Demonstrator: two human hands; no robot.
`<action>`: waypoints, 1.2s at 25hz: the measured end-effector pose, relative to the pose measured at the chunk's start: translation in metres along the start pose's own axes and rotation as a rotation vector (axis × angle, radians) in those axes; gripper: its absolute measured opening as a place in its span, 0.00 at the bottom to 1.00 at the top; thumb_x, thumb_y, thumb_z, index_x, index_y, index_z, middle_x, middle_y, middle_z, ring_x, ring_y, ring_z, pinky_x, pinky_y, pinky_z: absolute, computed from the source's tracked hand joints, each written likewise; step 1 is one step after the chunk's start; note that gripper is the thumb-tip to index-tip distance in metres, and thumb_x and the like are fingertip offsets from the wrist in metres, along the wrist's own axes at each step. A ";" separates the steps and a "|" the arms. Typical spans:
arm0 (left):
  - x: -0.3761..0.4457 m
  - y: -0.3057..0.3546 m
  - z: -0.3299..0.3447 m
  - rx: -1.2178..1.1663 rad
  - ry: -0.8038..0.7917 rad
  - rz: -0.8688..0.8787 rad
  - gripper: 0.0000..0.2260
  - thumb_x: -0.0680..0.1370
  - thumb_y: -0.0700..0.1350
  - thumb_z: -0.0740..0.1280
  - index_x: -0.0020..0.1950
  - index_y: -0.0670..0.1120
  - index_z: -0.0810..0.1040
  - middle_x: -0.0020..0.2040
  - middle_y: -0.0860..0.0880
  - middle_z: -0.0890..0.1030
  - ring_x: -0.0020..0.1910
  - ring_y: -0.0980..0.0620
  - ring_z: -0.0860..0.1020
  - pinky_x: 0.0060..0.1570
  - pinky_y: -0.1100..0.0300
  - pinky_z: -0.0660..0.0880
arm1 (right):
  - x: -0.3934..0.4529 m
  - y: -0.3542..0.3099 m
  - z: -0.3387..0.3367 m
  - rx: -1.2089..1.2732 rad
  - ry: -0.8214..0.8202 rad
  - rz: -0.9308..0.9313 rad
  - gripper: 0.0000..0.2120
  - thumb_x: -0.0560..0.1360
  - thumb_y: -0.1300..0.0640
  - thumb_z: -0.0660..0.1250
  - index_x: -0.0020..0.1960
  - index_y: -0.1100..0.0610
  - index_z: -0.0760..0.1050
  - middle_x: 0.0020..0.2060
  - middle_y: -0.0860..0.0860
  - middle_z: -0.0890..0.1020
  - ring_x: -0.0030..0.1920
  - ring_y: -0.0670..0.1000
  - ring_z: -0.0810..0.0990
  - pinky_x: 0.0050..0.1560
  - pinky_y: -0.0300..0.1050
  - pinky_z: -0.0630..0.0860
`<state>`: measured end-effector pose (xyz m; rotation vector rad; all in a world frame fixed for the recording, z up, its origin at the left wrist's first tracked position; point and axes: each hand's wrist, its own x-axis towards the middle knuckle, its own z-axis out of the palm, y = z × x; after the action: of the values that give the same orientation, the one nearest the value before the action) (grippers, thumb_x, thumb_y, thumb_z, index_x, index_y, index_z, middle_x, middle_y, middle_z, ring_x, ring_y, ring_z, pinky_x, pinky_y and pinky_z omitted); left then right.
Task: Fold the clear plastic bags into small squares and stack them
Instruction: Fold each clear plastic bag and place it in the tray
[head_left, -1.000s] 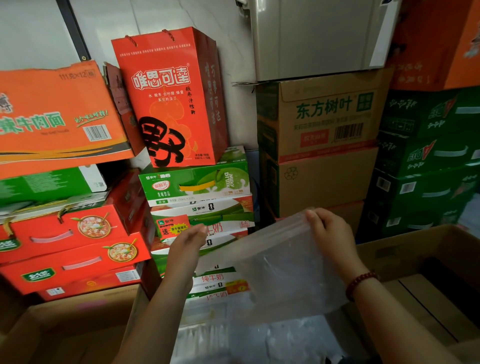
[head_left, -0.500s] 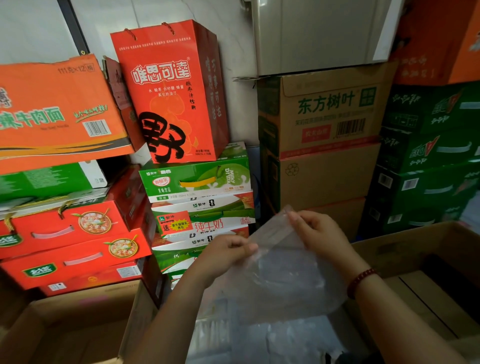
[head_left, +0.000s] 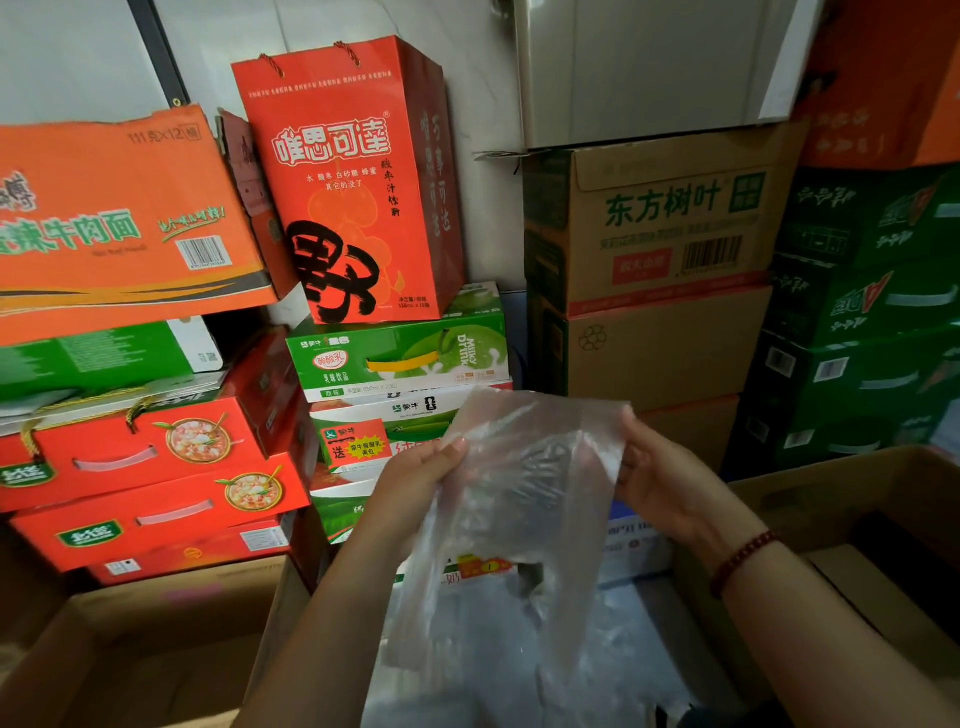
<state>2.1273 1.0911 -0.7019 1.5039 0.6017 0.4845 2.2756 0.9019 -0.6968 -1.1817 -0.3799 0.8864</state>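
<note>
At far left, toward nine o'clock, an orange noodle carton (head_left: 119, 218) lies tilted on a green box (head_left: 98, 358), above two red gift boxes (head_left: 145, 457) with bowl pictures and rope handles. At seven o'clock, an open brown carton (head_left: 130, 649) shows its flaps. Toward eleven o'clock a tall red gift bag (head_left: 343, 182) stands upright on a green milk-drink box (head_left: 400, 353), which tops a stack of similar green and white boxes.

Centre: the left hand (head_left: 415, 478) pinches the left edge of a clear plastic bag (head_left: 519, 499), thumb tip on the front face of the film and fingers behind it. The bag is held in the air at the middle of the view, in front of the milk boxes, its upper edge stretched roughly level between the two hands and its lower part hanging loose and creased toward six o'clock. Beneath it, more clear plastic (head_left: 597, 665) lies in a heap. The right hand (head_left: 660, 478) grips the bag's right edge with curled fingers; a dark red bead bracelet (head_left: 743, 561) circles its wrist.

Toward one o'clock a brown tea carton (head_left: 665, 228) sits on another brown carton (head_left: 660, 348), under a pale box (head_left: 649, 67). At three o'clock, green cartons (head_left: 872, 312) are stacked in a column. At four o'clock, an open brown box (head_left: 857, 499) stands beside the right forearm.
</note>
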 end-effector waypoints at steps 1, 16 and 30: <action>0.001 -0.002 0.003 0.014 0.077 0.017 0.10 0.79 0.47 0.65 0.47 0.42 0.83 0.41 0.47 0.85 0.40 0.53 0.82 0.41 0.62 0.75 | 0.001 0.003 0.004 0.002 -0.052 0.018 0.26 0.78 0.40 0.52 0.61 0.59 0.75 0.55 0.59 0.82 0.55 0.57 0.81 0.53 0.54 0.77; -0.003 0.003 0.000 0.081 0.057 0.212 0.08 0.77 0.43 0.67 0.52 0.54 0.82 0.47 0.59 0.82 0.47 0.61 0.79 0.43 0.68 0.73 | -0.005 0.003 0.002 -0.477 0.167 -0.312 0.09 0.78 0.60 0.64 0.50 0.50 0.81 0.47 0.51 0.84 0.50 0.54 0.82 0.46 0.41 0.80; -0.007 0.003 -0.016 0.569 -0.068 0.197 0.10 0.70 0.40 0.76 0.37 0.56 0.82 0.41 0.56 0.84 0.46 0.50 0.81 0.51 0.55 0.77 | -0.009 0.001 -0.002 -0.976 0.080 -0.201 0.05 0.76 0.59 0.67 0.47 0.48 0.78 0.44 0.47 0.82 0.46 0.44 0.81 0.41 0.36 0.77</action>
<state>2.1121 1.0992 -0.6982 2.1261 0.5664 0.4292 2.2713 0.8938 -0.6966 -2.0140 -0.9049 0.4529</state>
